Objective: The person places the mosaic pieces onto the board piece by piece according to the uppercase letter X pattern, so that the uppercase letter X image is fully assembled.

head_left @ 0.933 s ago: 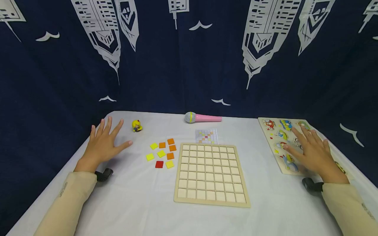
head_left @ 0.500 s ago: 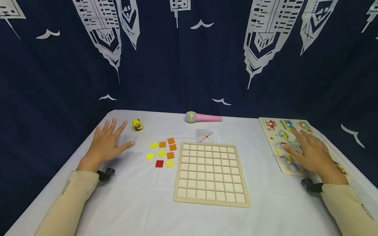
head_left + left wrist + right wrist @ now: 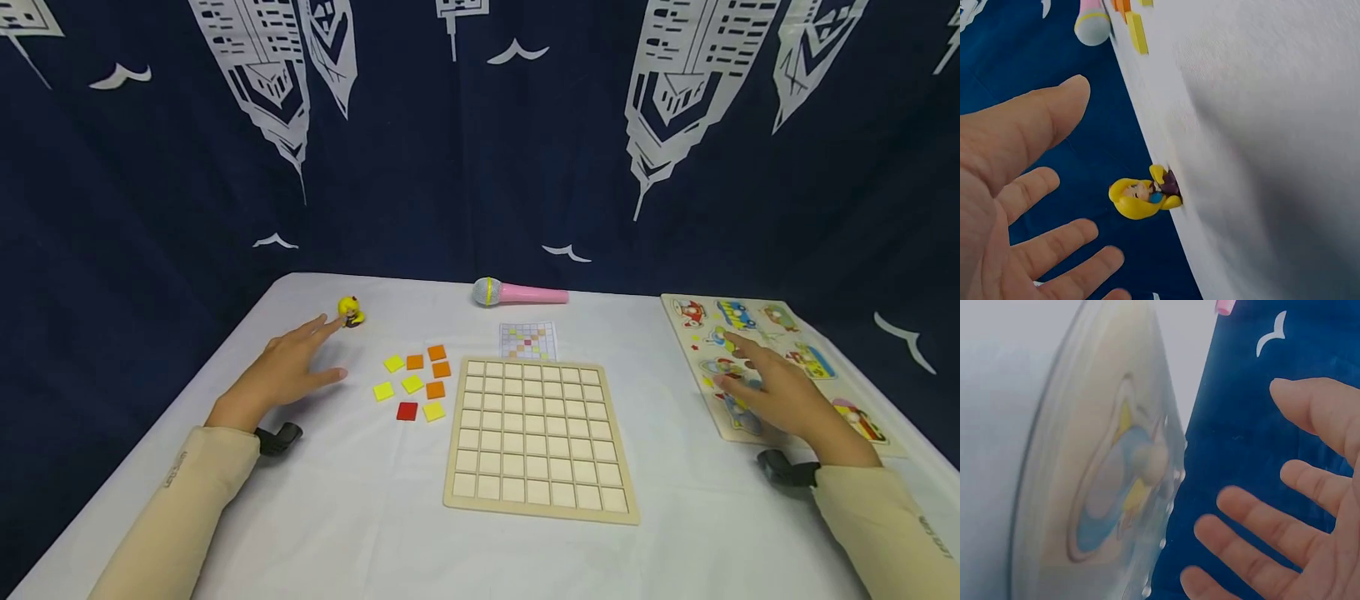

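Right now my left hand [image 3: 288, 371] hovers over the worktop [image 3: 360, 500] with its fingers [image 3: 1054, 247] spread and holding nothing, the tips just short of the little yellow figure [image 3: 349, 312], which stands near the far left edge. From the left wrist view the figure [image 3: 1144, 195] is apart from my fingertips, not touched. My right hand [image 3: 783, 400] hangs above the wooden peg puzzle [image 3: 780, 321] at the right edge, fingers loose and spread, gripping no piece; one knobbed piece [image 3: 1150, 459] shows blurred beneath it. Between my hands lies the empty grid board [image 3: 536, 433], with the coloured tiles [image 3: 416, 383] loose just left of it, handy for that hand. A pattern card [image 3: 528, 340] sits just behind the board, where I judge it easy to read. A pink toy microphone [image 3: 517, 292] lies beyond it.
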Tool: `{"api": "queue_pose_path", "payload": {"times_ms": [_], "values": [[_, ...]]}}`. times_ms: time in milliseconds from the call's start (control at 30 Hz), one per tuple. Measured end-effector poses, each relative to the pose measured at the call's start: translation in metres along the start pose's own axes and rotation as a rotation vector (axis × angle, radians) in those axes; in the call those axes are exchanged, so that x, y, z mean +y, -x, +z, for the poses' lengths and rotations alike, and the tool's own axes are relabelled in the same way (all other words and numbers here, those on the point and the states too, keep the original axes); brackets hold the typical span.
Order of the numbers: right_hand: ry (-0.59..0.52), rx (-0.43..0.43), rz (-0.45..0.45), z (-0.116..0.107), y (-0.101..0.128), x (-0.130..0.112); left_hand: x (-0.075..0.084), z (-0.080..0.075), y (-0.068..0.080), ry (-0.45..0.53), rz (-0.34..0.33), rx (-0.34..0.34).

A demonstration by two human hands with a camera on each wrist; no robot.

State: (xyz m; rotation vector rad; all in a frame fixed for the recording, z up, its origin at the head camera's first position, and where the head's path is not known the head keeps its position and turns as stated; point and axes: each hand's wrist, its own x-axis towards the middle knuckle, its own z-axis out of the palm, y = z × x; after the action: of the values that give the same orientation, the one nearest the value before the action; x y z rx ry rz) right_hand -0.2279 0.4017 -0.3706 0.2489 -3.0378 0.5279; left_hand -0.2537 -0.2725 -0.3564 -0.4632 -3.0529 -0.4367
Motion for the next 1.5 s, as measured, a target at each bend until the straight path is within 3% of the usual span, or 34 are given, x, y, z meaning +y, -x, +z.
{"api": "queue_pose_path", "payload": {"times_ms": [233, 533, 867, 1200, 1500], "values": [[-0.074, 0.004, -0.1, 0.004, -0.002, -0.008, 0.007, 0.0, -0.001, 0.071, 0.095, -0.012], [-0.227, -0.029, -0.16, 0.017, -0.007, -0.024, 0.009, 0.009, -0.006, 0.152, 0.117, -0.101], [-0.332, -0.046, -0.234, 0.034, -0.01, -0.044, 0.005, 0.014, -0.019, 0.357, 0.169, -0.205], [-0.422, -0.054, -0.363, 0.045, -0.01, -0.058, 0.01, 0.018, -0.031, 0.36, 0.128, -0.29], [-0.601, -0.198, -0.37, 0.054, -0.008, -0.074, 0.013, 0.021, -0.04, 0.359, 0.107, -0.333]]}}
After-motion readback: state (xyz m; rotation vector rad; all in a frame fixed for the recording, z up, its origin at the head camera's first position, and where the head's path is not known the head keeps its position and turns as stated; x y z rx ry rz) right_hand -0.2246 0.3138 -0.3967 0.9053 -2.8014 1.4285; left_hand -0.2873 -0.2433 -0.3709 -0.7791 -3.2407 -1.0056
